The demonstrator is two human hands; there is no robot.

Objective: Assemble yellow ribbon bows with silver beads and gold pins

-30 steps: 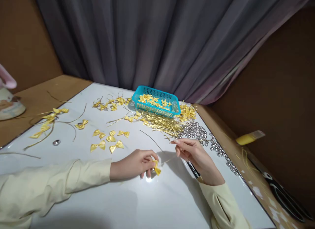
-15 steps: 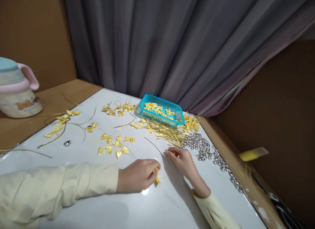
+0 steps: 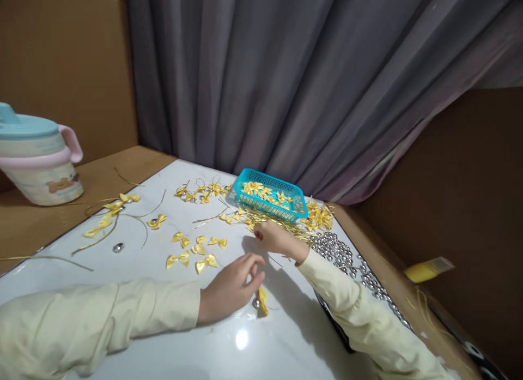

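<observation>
L hand (image 3: 232,286) has let go of yellow bow (image 3: 262,302), now on worktop (image 3: 183,347), lower ctr; fingers slightly apart. R hand (image 3: 280,241) moved up to gold wires (image 3: 293,228), ctr; can't tell if holding any.

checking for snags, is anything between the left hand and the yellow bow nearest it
Only the silver bead, on the side of the yellow bow toward the left hand; nothing else visible stands between them.
</observation>
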